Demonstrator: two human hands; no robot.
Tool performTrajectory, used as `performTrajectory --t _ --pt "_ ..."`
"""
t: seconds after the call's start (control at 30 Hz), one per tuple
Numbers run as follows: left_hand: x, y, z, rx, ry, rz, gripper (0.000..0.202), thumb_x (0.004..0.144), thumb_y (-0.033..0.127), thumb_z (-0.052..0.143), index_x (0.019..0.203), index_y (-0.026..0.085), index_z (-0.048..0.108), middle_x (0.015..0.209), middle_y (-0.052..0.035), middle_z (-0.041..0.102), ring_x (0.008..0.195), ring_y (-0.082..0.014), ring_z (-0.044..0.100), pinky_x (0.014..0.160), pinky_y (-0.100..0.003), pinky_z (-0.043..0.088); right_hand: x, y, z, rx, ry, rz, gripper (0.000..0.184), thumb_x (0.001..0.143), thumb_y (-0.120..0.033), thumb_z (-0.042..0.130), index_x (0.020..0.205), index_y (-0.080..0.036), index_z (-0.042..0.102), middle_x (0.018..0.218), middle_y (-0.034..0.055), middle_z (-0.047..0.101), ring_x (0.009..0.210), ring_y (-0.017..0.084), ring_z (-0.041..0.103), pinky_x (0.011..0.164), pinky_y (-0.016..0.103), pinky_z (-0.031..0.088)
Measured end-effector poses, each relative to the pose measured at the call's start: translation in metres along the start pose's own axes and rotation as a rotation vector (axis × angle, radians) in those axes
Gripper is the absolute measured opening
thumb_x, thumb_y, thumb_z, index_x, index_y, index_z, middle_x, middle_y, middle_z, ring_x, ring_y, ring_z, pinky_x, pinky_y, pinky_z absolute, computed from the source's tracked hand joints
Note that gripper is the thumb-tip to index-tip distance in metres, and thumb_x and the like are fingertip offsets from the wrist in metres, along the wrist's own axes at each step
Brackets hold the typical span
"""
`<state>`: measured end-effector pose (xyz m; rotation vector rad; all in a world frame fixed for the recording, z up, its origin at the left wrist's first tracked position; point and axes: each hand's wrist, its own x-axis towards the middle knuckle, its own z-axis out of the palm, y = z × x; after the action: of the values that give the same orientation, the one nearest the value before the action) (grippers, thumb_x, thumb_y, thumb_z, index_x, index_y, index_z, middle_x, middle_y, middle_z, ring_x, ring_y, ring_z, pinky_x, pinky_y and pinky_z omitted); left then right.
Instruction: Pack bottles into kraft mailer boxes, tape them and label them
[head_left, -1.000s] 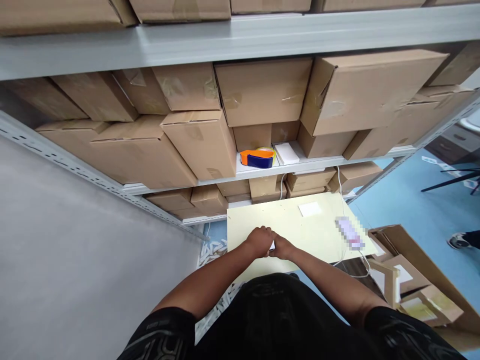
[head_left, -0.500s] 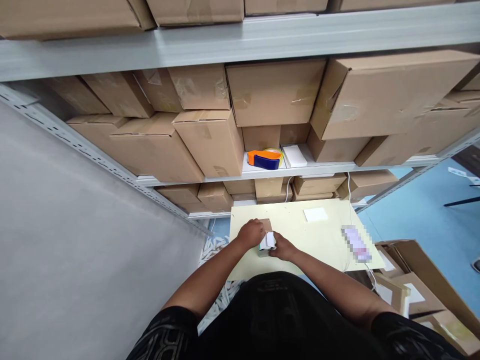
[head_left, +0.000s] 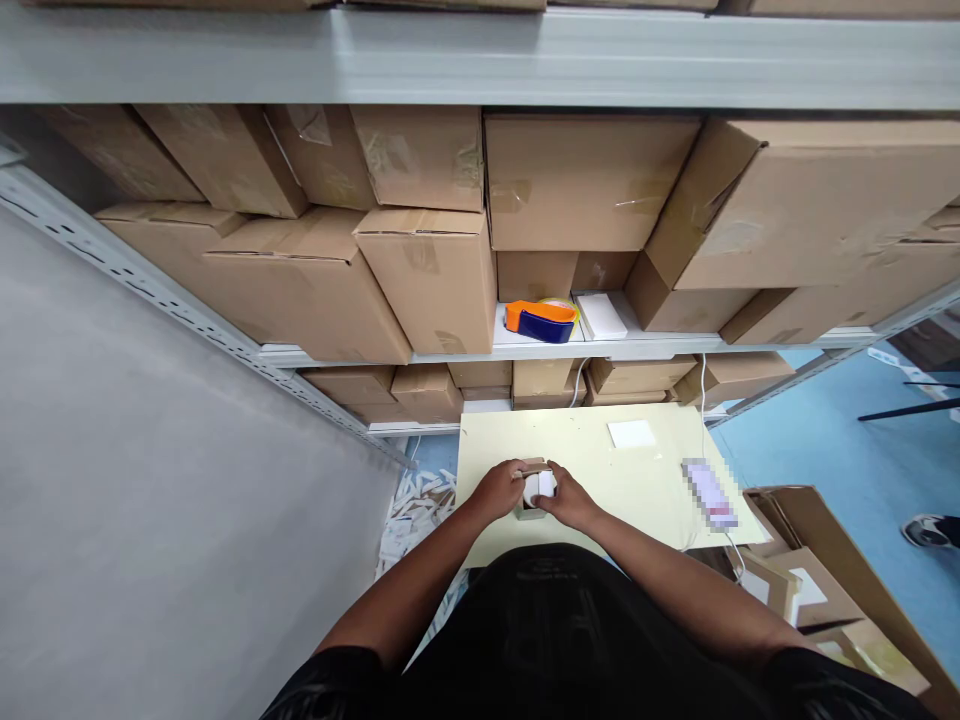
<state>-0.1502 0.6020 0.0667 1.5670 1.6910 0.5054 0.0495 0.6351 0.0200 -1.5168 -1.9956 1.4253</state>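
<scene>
A small carton stands on the pale yellow table, its top open and a brown flap raised at the far side. Inside its opening something white shows, too small to name. My left hand grips the carton's left side, fingers closed at the flap. On the right side, my right hand is closed around the carton, with fingers at the white part and the far edge. A flat white card lies farther back on the table.
A blurred-out phone-like object with a white cable lies at the table's right. Shelves of cardboard boxes rise behind; an orange and blue tape dispenser sits on one. An open large carton stands right, and white scraps lie left.
The carton's top has changed from white flaps showing to an opening with a raised brown flap. My right hand has shifted toward the top, and the view has tilted slightly.
</scene>
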Motion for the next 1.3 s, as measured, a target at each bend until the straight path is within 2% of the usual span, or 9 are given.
performTrajectory --t 0.2,0.37,0.47,0.63,0.73,0.9,1.0,1.13,1.3 --pt "-0.021 -0.014 0.014 0.108 0.136 0.112 0.053 0.08 0.006 0.058 0.131 0.023 0.062 0.135 -0.0083 0.062 0.125 -0.0258 0.056 0.108 -0.042 0.047 -0.009 0.021 -0.015 0.115 -0.05 -0.007 0.073 0.079 -0.03 0.062 0.151 -0.028 0.051 0.143 0.0057 0.064 0.118 0.028 0.066 0.105 0.046 0.05" --pt "-0.025 -0.004 0.021 0.21 -0.001 0.248 0.055 0.086 0.007 0.056 0.137 0.026 0.06 0.125 -0.0093 0.066 0.116 -0.0261 0.058 0.103 -0.042 0.049 -0.01 0.038 -0.019 0.405 -0.079 0.075 0.07 0.074 -0.025 0.05 0.143 -0.023 0.06 0.127 0.0035 0.073 0.116 0.029 0.067 0.095 0.043 0.055" --pt "-0.023 0.006 0.019 0.255 -0.03 0.235 0.05 0.09 0.013 0.055 0.139 0.023 0.059 0.127 -0.0121 0.066 0.117 -0.0286 0.06 0.101 -0.042 0.05 -0.009 0.041 -0.017 0.48 -0.042 0.155 0.08 0.07 -0.025 0.05 0.15 -0.018 0.052 0.117 0.0052 0.075 0.102 0.027 0.07 0.086 0.04 0.057" --pt "-0.021 0.026 0.015 0.319 -0.044 0.154 0.027 0.098 0.027 0.05 0.116 0.02 0.069 0.119 -0.0124 0.069 0.112 -0.0279 0.063 0.1 -0.041 0.049 -0.01 0.05 -0.018 0.549 -0.045 0.072 0.093 0.073 -0.028 0.056 0.162 -0.027 0.028 0.137 0.0071 0.065 0.101 0.026 0.069 0.078 0.037 0.058" --pt "-0.02 0.038 0.018 0.296 -0.027 0.075 0.029 0.092 0.033 0.06 0.118 0.02 0.068 0.125 -0.0115 0.068 0.118 -0.0281 0.062 0.103 -0.04 0.048 -0.015 0.055 -0.02 0.45 -0.132 -0.021 0.086 0.076 -0.026 0.059 0.159 -0.029 0.035 0.144 0.0065 0.061 0.113 0.026 0.066 0.087 0.039 0.057" --pt "-0.011 0.056 0.027 0.391 -0.037 -0.134 0.046 0.08 0.034 0.072 0.123 0.016 0.067 0.125 -0.0169 0.068 0.116 -0.034 0.062 0.1 -0.043 0.049 -0.015 0.048 -0.015 0.107 -0.162 -0.173 0.109 0.071 -0.028 0.078 0.165 -0.027 0.022 0.16 0.0135 0.045 0.132 0.031 0.056 0.101 0.045 0.052" --pt "-0.003 0.065 0.028 0.461 -0.081 -0.215 0.05 0.077 0.039 0.076 0.119 0.013 0.069 0.118 -0.019 0.069 0.112 -0.0362 0.062 0.097 -0.043 0.049 -0.008 0.04 -0.011 -0.05 -0.128 -0.228 0.11 0.075 -0.031 0.079 0.166 -0.022 0.017 0.156 0.0197 0.048 0.129 0.034 0.06 0.102 0.049 0.051" --pt "0.003 0.073 0.027 0.479 -0.121 -0.227 0.048 0.072 0.042 0.077 0.113 0.016 0.072 0.116 -0.0169 0.067 0.117 -0.0355 0.059 0.099 -0.041 0.048 -0.002 0.035 -0.011 -0.202 -0.121 -0.249 0.109 0.079 -0.025 0.074 0.167 -0.021 0.01 0.15 0.0218 0.054 0.117 0.035 0.068 0.096 0.049 0.054" --pt "-0.006 0.072 0.029 0.451 0.058 -0.176 0.062 0.068 0.043 0.078 0.122 0.013 0.069 0.141 -0.0221 0.055 0.14 -0.0407 0.042 0.109 -0.046 0.043 -0.002 0.037 -0.009 -0.264 -0.093 -0.294 0.113 0.077 -0.019 0.071 0.167 -0.023 0.004 0.155 0.0218 0.049 0.12 0.036 0.066 0.099 0.05 0.053"
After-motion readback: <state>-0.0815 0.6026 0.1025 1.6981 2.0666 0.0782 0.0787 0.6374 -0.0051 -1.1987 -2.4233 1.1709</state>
